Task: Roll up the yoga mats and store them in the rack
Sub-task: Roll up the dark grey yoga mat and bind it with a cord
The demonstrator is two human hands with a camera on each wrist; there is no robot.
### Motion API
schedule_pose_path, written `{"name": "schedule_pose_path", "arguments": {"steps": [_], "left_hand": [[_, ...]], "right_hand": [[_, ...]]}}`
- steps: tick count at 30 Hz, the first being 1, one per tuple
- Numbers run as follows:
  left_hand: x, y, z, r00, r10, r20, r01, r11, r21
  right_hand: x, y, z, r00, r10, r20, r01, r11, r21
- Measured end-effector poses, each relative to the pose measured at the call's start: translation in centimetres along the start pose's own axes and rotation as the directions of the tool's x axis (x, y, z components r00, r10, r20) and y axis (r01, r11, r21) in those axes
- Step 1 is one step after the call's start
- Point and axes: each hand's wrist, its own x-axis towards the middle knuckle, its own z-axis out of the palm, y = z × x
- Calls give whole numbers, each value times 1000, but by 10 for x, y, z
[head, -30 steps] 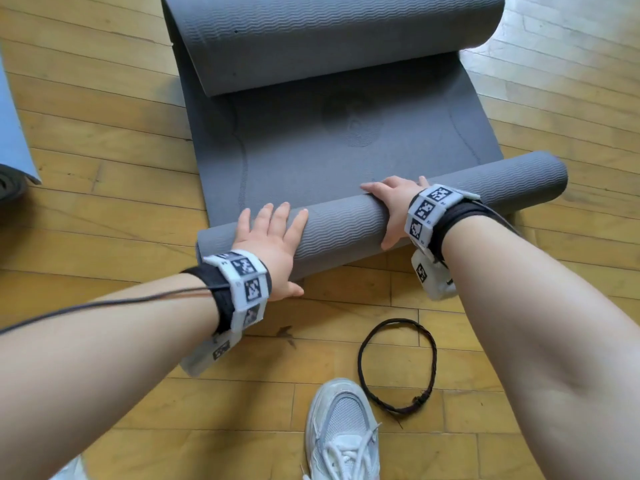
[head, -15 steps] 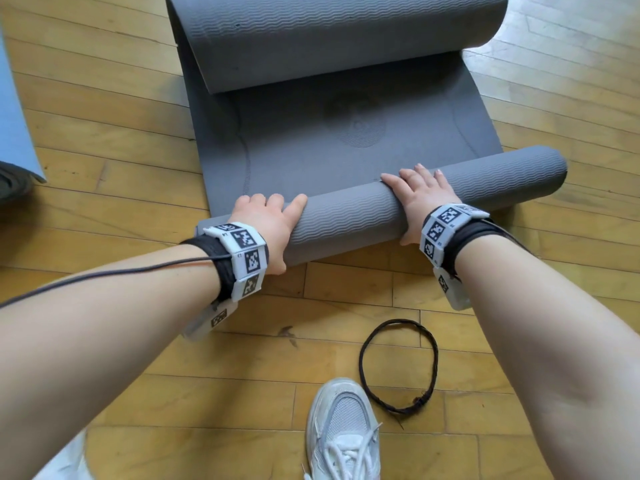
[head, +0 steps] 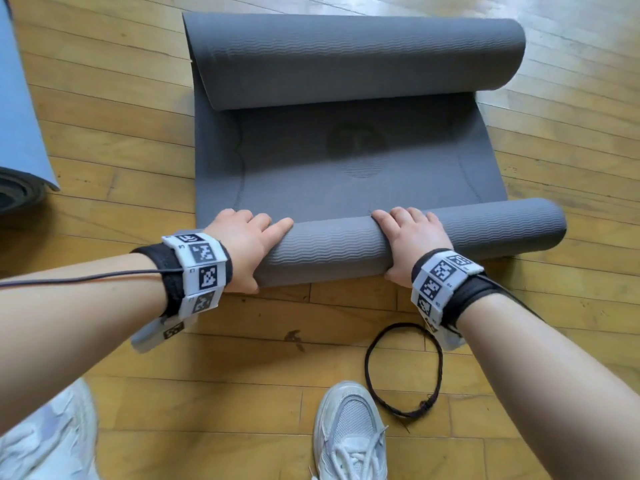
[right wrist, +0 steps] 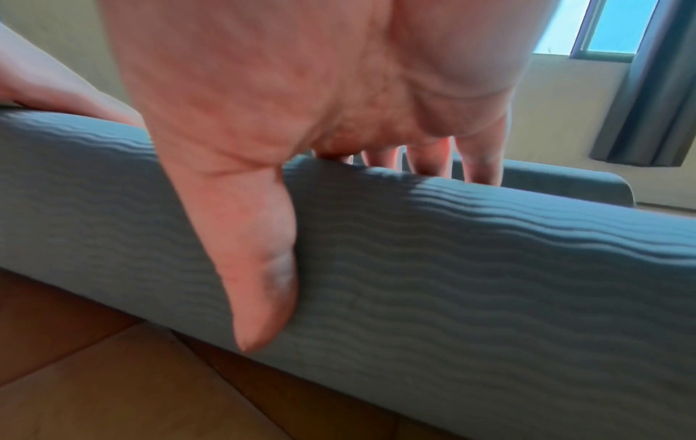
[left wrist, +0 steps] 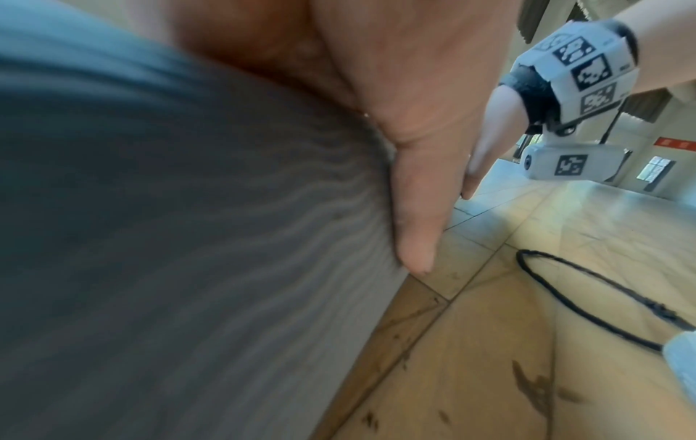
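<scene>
A grey yoga mat (head: 346,161) lies on the wooden floor, and its near end is wound into a roll (head: 332,251). Its far end curls over in a loose fold (head: 346,57). My left hand (head: 249,251) grips the roll near its left end, fingers curled over the top and thumb on the near side. My right hand (head: 405,244) grips the roll right of its middle in the same way. In the left wrist view my left thumb (left wrist: 414,223) presses the ribbed roll (left wrist: 188,238). In the right wrist view my right hand (right wrist: 282,148) wraps over the roll (right wrist: 452,268).
A blue mat (head: 20,116) lies at the left edge, its rolled dark end (head: 17,195) toward me. A black cord loop (head: 405,372) lies on the floor just behind the roll, beside my white shoe (head: 349,434). Bare floorboards surround the grey mat.
Both hands have slid from the near side of the roll up over its top, and the roll has turned forward, away from me, taking up more mat.
</scene>
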Motion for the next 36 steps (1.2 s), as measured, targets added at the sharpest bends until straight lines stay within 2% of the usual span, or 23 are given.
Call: {"name": "schedule_pose_path", "arguments": {"steps": [5,10,15,18,23,27,30,36], "left_hand": [[8,-7,-4,998,-11,68,14,999,-46],[2,12,-6,998,-54,-14,52,994,-92],[0,31,3,986,-167,2,164,964,-210],[6,31,5,980,-200,-8,195,961,-195],[16,21,0,974,-224,-31,213,955,-207],[18,20,-3,970,-241,-24,232,953,-195],[14,25,-6,961,-274,-29,262,941,-212],[10,43,-6,964,-266,-2,259,941,-220]], "right_hand": [[15,1,-11,996,-33,87,29,998,46],[30,6,-29,979,-54,196,42,997,64],[43,8,-39,960,-68,272,46,995,87],[33,8,-32,976,-38,215,11,992,128],[-3,19,-10,997,81,-2,-80,990,116],[-4,23,3,996,84,30,-88,985,149],[6,25,-1,996,77,45,-84,979,185],[25,25,-13,992,102,70,-116,962,247]]}}
